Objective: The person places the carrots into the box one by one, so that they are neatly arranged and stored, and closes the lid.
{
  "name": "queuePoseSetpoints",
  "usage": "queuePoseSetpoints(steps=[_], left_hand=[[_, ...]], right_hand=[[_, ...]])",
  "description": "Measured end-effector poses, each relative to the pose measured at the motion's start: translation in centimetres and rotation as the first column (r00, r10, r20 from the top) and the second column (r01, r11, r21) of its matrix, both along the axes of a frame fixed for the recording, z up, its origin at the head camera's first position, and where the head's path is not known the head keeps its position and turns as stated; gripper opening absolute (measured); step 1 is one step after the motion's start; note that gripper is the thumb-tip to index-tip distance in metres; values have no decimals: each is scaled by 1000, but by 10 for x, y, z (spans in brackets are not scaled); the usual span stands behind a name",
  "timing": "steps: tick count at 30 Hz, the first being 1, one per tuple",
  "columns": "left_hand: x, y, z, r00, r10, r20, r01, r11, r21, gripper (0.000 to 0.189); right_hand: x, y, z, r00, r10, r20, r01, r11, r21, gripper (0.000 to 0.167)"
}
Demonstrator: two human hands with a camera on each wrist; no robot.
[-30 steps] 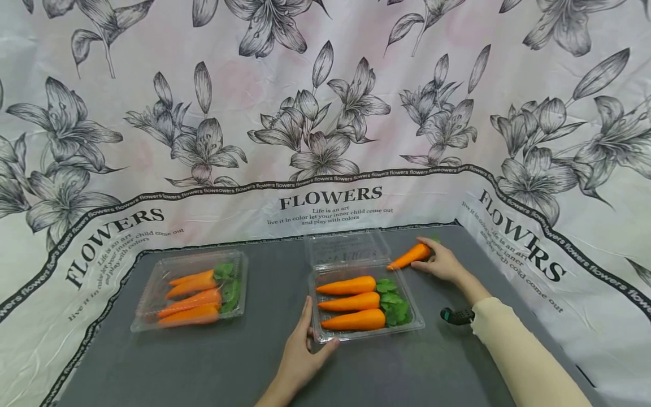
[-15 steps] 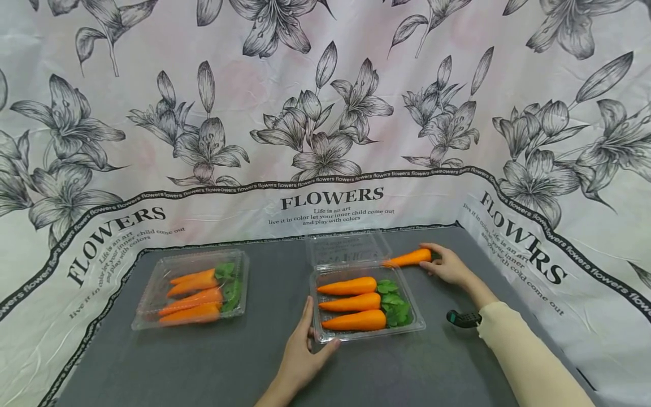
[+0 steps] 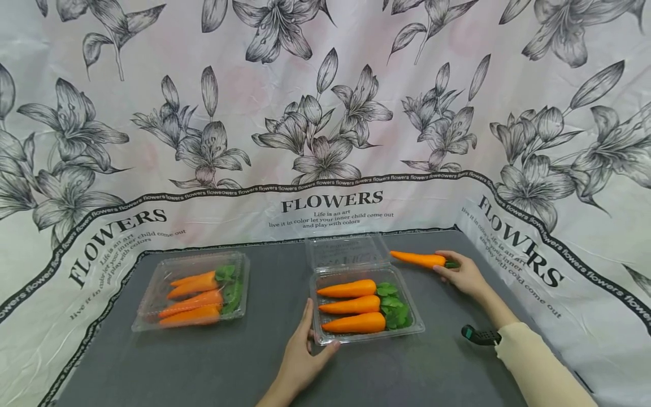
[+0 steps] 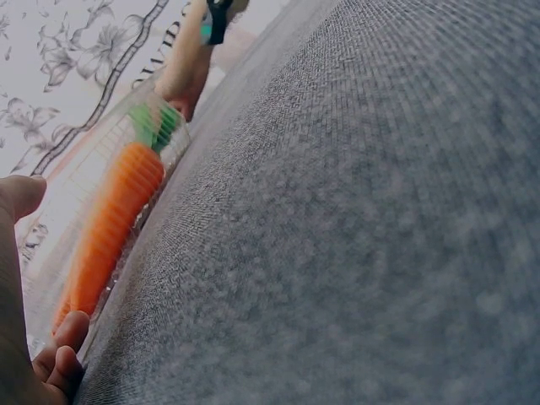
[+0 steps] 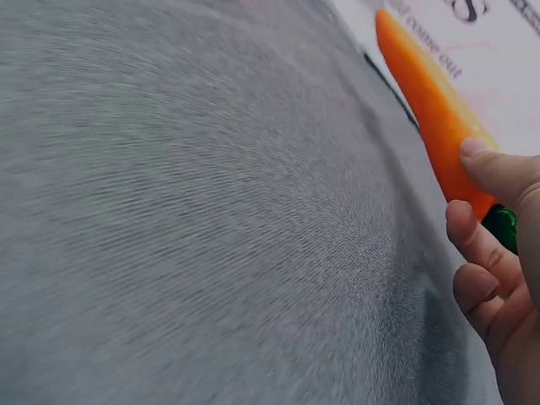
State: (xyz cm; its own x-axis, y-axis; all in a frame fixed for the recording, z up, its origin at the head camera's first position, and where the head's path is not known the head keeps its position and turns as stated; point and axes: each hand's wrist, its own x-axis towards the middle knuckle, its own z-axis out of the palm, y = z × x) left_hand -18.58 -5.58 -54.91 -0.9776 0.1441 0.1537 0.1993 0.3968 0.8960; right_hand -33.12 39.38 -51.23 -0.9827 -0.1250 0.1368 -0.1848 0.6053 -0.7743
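Note:
In the head view my left hand (image 3: 301, 351) holds the near left corner of a clear plastic clamshell box (image 3: 368, 339). Its thumb lies along the front edge and its fingers along the left side. Inside the box, three orange carrots (image 3: 353, 306) lie side by side, green leaves (image 3: 395, 305) to the right; the lid (image 3: 346, 251) is folded back. My right hand (image 3: 464, 276) pinches another carrot (image 3: 417, 259) by its thick leafy end, beyond the box's right side. The carrot's tip points left, near the lid. In the right wrist view the thumb (image 5: 489, 164) presses on its orange side.
To the left stands a second clear box (image 3: 190, 291), its lid down over several carrots. The grey table (image 3: 274, 271) meets a flower-print cloth (image 3: 325, 203) at the back and sides. A black wrist device (image 3: 479, 336) sits at the right sleeve.
My right hand has moved slightly right with its carrot, whose tip has swung upward from pointing down-left to pointing left. The left hand and both boxes have stayed in place.

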Motion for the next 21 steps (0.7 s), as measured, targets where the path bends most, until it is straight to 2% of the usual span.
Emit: queuePoseSetpoints(steps=[6, 12, 17, 21], left_hand=[[0, 2, -1, 1000, -3, -5, 3, 1000, 9, 104], [0, 2, -1, 1000, -2, -15, 3, 1000, 9, 104], [-1, 3, -1, 1000, 2, -16, -2, 1000, -1, 103], [0, 2, -1, 1000, 2, -5, -2, 1000, -8, 104]], right_hand=[[24, -8, 13, 996, -10, -89, 10, 1000, -3, 52], [50, -18, 31, 986, -91, -139, 94, 995, 15, 49], [71, -18, 47, 970, -180, -166, 170, 983, -71, 51], [84, -28, 57, 965, -185, -187, 158, 976, -150, 50]])
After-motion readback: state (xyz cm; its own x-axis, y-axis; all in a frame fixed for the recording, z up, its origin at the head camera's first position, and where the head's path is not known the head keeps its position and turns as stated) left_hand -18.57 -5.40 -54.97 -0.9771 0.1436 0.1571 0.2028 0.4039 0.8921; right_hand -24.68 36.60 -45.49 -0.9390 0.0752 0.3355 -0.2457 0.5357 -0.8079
